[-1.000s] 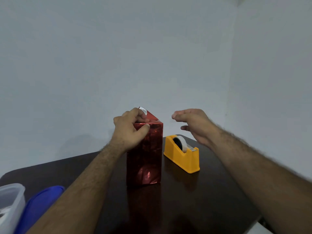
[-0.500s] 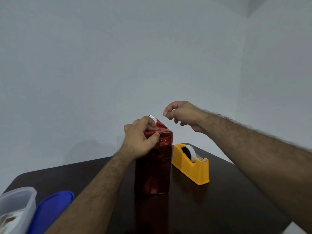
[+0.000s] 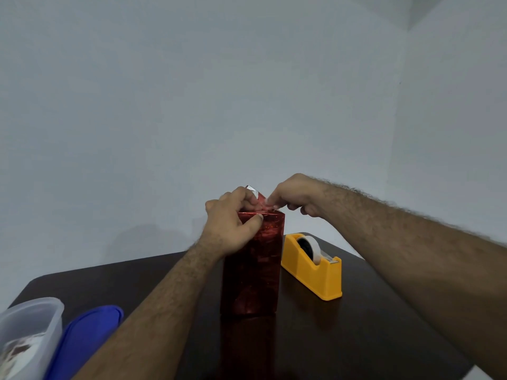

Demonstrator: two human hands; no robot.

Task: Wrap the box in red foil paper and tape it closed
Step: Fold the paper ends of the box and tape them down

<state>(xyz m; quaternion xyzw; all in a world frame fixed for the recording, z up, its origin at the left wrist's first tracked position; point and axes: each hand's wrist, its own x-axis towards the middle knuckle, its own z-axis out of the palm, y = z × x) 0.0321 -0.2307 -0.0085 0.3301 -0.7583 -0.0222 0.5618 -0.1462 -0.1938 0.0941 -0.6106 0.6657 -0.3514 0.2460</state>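
The foil-wrapped box stands upright mid-worktop, its top flap pinned by the gripping left hand while the right hand pinches it, tape dispenser waiting at three o'clock.

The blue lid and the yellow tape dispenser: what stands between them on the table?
In the head view, the red foil-wrapped box stands upright between the blue lid and the yellow tape dispenser; the left forearm also crosses there.

Glossy, crinkled red foil paper on the box; smooth yellow plastic tape dispenser; polished dark table.
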